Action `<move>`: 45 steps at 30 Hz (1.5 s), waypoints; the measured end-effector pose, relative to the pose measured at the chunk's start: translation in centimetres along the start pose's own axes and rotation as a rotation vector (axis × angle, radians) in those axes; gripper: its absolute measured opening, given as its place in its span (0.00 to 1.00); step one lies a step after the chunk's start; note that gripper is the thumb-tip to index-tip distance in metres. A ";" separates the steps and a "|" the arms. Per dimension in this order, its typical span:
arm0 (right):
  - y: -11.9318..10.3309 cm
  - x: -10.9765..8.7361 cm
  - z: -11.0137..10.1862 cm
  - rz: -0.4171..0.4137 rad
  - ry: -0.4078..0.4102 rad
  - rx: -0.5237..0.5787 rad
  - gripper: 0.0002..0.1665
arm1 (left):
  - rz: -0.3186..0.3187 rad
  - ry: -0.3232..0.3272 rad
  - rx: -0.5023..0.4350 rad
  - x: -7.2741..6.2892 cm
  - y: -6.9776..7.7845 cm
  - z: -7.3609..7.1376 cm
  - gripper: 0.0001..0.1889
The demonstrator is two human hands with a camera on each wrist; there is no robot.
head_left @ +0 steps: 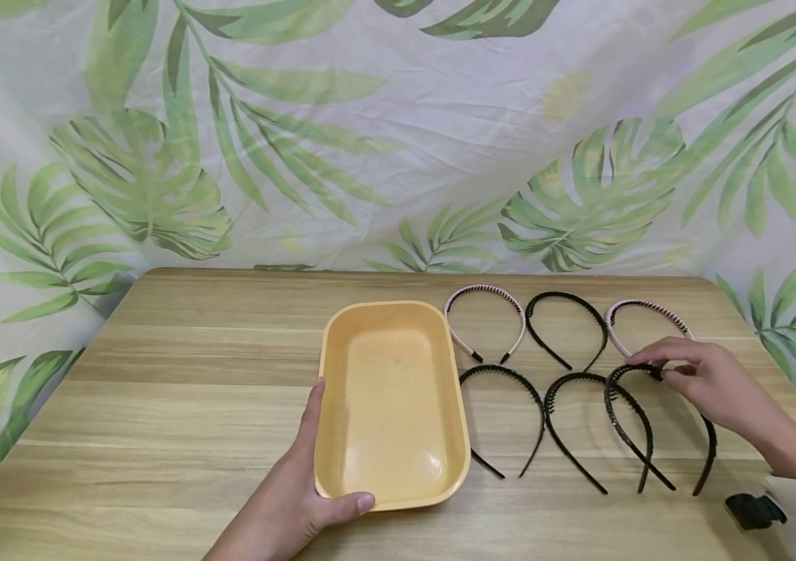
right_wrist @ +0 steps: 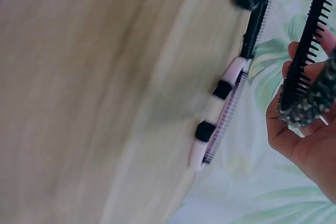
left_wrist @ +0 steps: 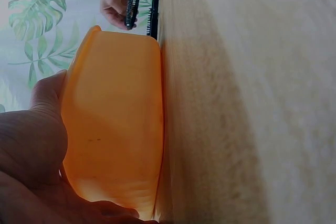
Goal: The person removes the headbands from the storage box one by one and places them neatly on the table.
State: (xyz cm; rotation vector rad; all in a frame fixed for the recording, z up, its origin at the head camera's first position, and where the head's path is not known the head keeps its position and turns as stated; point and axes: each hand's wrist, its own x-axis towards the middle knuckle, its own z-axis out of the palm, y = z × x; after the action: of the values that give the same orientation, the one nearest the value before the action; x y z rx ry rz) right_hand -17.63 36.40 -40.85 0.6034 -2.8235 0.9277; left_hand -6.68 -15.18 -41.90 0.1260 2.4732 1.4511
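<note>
My left hand (head_left: 299, 475) grips the near left corner of a yellow plastic basin (head_left: 330, 405), thumb over the near rim and fingers along the left side. The basin sits upright with nothing in it. My right hand (head_left: 713, 389) pinches a black toothed headband (head_left: 712, 444) at the top of its curve. In the right wrist view this headband (right_wrist: 315, 103) has a speckled, glittery outer face and hangs clear of the table. Its left leg overlaps a black headband (head_left: 583, 376) lying beside it in the head view.
Another black headband (head_left: 500, 368) lies against the basin's right side, partly hidden by it. Behind are a pink headband (head_left: 484, 287), a black one (head_left: 566, 294) and a second pink one (head_left: 650, 305). A leaf-print cloth (head_left: 369, 156) hangs behind the wooden table (head_left: 194, 374).
</note>
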 end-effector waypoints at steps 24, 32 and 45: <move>3.6 -2.6 -1.6 0.101 0.025 -0.093 0.26 | -0.014 0.009 0.003 0.0 0.0 0.0 0.77; 4.2 -2.7 -1.6 0.099 0.006 -0.091 0.24 | -0.024 0.007 -0.010 0.0 0.0 0.0 0.77; 4.4 -2.8 -1.7 0.092 -0.004 -0.139 0.28 | -0.035 0.004 0.000 0.0 0.1 0.0 0.77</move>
State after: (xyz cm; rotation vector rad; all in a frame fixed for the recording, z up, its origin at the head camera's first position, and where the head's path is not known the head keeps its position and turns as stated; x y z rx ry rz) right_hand -16.83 41.55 -42.52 0.4622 -2.9098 0.7362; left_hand -6.71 -15.12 -41.83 0.0791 2.4664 1.4385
